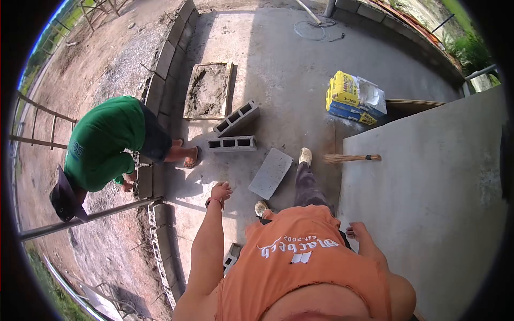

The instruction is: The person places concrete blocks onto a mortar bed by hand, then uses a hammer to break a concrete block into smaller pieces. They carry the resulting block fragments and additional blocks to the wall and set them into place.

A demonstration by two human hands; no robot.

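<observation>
Left hand (220,191) out just left of the flat concrete block (270,172), fingers loosely spread, empty; right hand (357,231) well right of block, fingers splayed beside rendered wall (428,203), likely for balance.

Rough concrete block (270,173), seemingly smooth cement wall (428,203)

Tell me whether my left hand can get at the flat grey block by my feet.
Probably yes. The left hand hangs empty just beside the flat grey block, with only bare concrete floor between them; you would likely have to stoop.
</observation>
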